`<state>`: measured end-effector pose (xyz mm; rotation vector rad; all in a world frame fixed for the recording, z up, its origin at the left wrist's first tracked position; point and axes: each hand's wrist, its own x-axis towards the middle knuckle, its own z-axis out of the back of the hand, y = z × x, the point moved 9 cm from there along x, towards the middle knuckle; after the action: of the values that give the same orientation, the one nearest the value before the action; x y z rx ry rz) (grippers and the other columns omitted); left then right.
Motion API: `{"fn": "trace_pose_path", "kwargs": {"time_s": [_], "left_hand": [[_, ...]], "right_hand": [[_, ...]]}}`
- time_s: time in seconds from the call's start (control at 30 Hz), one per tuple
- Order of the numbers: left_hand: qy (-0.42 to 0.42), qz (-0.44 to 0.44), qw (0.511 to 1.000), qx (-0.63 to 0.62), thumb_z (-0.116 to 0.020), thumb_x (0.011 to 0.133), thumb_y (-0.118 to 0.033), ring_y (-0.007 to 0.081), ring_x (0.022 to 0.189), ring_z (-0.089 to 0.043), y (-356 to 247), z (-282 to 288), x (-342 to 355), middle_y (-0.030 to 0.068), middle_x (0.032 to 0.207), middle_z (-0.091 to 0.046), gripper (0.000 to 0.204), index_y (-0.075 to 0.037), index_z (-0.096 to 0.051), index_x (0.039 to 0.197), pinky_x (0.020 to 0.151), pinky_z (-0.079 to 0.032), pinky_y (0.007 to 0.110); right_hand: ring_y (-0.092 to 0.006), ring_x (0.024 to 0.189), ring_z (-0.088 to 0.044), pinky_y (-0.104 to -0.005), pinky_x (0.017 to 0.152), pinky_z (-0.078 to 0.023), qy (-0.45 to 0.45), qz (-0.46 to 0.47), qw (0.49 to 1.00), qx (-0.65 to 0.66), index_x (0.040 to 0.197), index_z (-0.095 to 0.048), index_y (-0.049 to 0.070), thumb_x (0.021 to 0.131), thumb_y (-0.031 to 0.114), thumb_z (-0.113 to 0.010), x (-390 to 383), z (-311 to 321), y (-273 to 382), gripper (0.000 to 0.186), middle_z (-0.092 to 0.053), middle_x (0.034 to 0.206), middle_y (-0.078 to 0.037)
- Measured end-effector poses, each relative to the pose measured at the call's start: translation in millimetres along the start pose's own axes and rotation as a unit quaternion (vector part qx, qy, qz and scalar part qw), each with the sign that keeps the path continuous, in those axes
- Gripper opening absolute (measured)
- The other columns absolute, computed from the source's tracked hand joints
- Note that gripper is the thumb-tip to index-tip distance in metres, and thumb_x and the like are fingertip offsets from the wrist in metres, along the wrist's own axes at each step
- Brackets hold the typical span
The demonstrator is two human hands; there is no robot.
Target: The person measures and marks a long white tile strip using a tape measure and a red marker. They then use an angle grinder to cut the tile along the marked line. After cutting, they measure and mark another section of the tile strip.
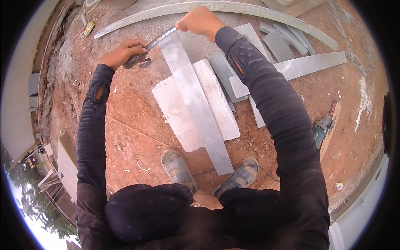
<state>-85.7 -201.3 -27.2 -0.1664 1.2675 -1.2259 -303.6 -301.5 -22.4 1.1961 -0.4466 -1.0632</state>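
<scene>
My left hand point(127, 53) is closed around the dark case of a tape measure point(136, 61), a small dark loop hanging beside it. From there the pale tape blade point(161, 38) stretches to my right hand point(201, 21), whose fingers pinch its far end. The blade crosses above the far end of a long grey stone strip point(193, 98). This strip lies lengthwise towards my feet, resting on two whitish blocks point(216, 102). Neither hand touches the strip visibly.
Grey stone offcuts point(278, 46) and another long strip point(312, 64) lie right of the blocks. A power tool point(321, 130) rests beside a wooden board. A curved-looking pale bar point(166, 10) spans the far side. A yellow tape measure point(89, 28) sits far left.
</scene>
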Motion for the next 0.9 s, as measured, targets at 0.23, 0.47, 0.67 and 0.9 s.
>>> {"fn": "trace_pose_path", "kwargs": {"time_s": [0.23, 0.47, 0.67, 0.9], "left_hand": [[0.052, 0.033, 0.996, 0.060, -0.059, 0.098, -0.031, 0.0114, 0.072, -0.062, 13, -24, 18, 0.0028, 0.080, -0.067, 0.026, -0.006, -0.065, 0.092, 0.067, -0.048, 0.029], [0.034, -0.001, 0.979, 0.203, -0.058, 0.098, -0.039, 0.0142, 0.069, -0.060, 11, -10, 18, 0.0048, 0.076, -0.065, 0.035, -0.005, -0.067, 0.092, 0.068, -0.047, 0.033], [0.010, -0.019, 0.965, 0.260, -0.057, 0.098, -0.044, 0.0177, 0.069, -0.058, 13, -15, 25, 0.0063, 0.073, -0.063, 0.040, -0.006, -0.068, 0.088, 0.067, -0.046, 0.036], [-0.032, -0.039, 0.982, 0.181, -0.061, 0.096, -0.044, 0.0146, 0.064, -0.058, -3, -20, 27, 0.0026, 0.071, -0.063, 0.040, -0.005, -0.068, 0.086, 0.061, -0.046, 0.032]], "right_hand": [[-0.0205, 0.068, -0.065, -0.0325, 0.068, -0.049, -0.015, -0.037, 0.998, 0.058, 0.059, -0.070, 0.006, 0.073, 0.026, -0.080, -7, -18, -38, 0.026, -0.069, 0.068, -0.008], [-0.0156, 0.079, -0.062, -0.0292, 0.076, -0.049, 0.051, -0.118, 0.983, 0.133, 0.096, -0.076, 0.001, 0.086, 0.030, -0.075, -24, -37, -45, 0.031, -0.071, 0.090, -0.008], [-0.0144, 0.081, -0.063, -0.0282, 0.078, -0.049, 0.045, -0.120, 0.981, 0.143, 0.101, -0.073, 0.000, 0.091, 0.027, -0.071, -24, -47, -47, 0.029, -0.070, 0.089, -0.007], [-0.0126, 0.084, -0.062, -0.0272, 0.078, -0.047, 0.061, -0.137, 0.976, 0.158, 0.098, -0.073, 0.002, 0.092, 0.025, -0.070, -23, -55, -42, 0.024, -0.069, 0.088, -0.004]]}}
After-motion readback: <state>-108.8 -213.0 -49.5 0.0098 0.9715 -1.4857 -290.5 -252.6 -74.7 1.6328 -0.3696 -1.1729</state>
